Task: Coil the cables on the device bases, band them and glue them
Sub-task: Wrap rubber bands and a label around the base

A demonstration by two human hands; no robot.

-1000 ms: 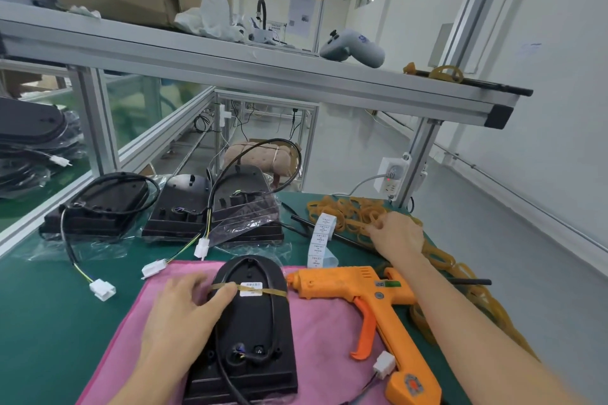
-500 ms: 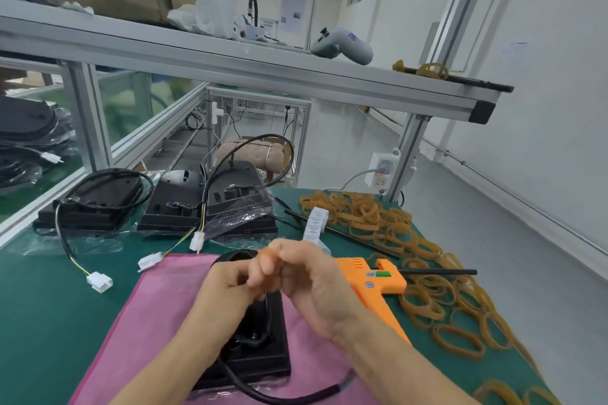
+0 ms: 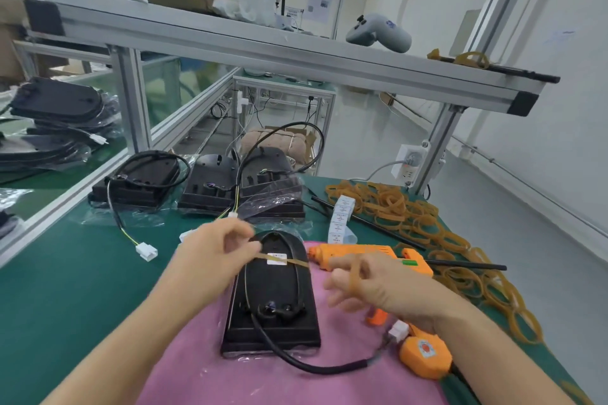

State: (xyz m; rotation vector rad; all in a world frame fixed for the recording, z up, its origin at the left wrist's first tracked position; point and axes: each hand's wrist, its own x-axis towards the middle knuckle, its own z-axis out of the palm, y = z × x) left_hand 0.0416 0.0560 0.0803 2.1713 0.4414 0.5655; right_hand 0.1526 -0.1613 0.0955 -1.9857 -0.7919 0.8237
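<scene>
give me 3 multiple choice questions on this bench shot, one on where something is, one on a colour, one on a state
1. Where does the device base under the hands lie?
A. on the pink mat
B. on the top shelf
C. on the floor

2. What colour is the glue gun?
A. blue
B. orange
C. white

3. What is the state of the rubber band on the base?
A. lying loose in the pile
B. stretched across the base's upper part
C. wrapped round the glue gun

Answers:
1. A, the base rests on the pink mat that covers the green table.
2. B, its body and handle are orange.
3. B, the left hand pulls one end of the band while it runs taut over the white label; the right hand has another band looped on a finger.
</scene>
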